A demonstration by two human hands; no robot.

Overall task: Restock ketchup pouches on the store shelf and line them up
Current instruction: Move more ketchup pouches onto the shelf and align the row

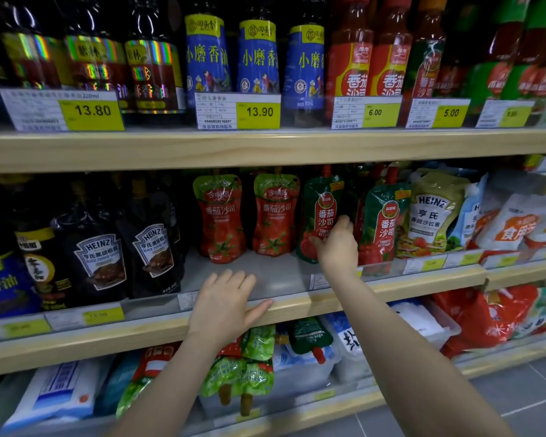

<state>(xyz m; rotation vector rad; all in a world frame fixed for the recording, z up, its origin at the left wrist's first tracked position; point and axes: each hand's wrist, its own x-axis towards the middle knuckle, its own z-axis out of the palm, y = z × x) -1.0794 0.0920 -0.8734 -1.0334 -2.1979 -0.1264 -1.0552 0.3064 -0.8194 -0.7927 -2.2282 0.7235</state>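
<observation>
Glossy green-red ketchup pouch [320, 216] pinched by right hand [336, 244]; left hand [224, 302] flat, fingers spread, on wooden shelf edge [375, 291]; Heinz pouches [432, 212] crowd right.

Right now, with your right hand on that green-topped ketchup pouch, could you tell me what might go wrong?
1. The right hand grips the leaning green-topped ketchup pouch low; it could topple.
2. A push might nudge the neighbouring pouch off line.
3. The left hand rests on the shelf edge, so it cannot catch anything.
</observation>
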